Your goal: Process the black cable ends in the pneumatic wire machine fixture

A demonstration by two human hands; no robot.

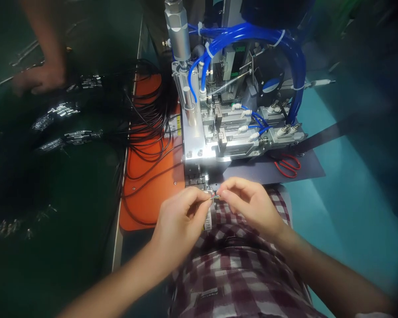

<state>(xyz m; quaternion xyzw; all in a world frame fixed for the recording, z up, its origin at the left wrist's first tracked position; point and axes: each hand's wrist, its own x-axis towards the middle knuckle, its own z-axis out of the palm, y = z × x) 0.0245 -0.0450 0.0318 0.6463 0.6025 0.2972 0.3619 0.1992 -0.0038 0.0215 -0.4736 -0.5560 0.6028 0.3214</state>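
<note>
1. Right in front of the person, low against the near end of the machine, the thin coloured wires sit between the two hands.
2. The left hand has its grip pinched on those wires, thumb against forefinger, with the ends poking out toward the other side.
3. The right hand meets them there, thumb and forefinger drawn together at the wire ends; whether that grip actually pinches them, I cannot tell (they are awfully small from where I stand).
4. A printed label shows just below the left fingertips, and the person's checked clothing fills the space between the forearms.
5. Over the machine arches a thick bunch of blue tubes, bound with pale ties.
6. To the left, black cables sprawl across an orange plate and onto the dark green counter, where silvery ends lie bunched.
7. A co-worker's hand, blurred, rests near them.
8. Red-handled scissors lie on a dark mat beside the machine.
</note>
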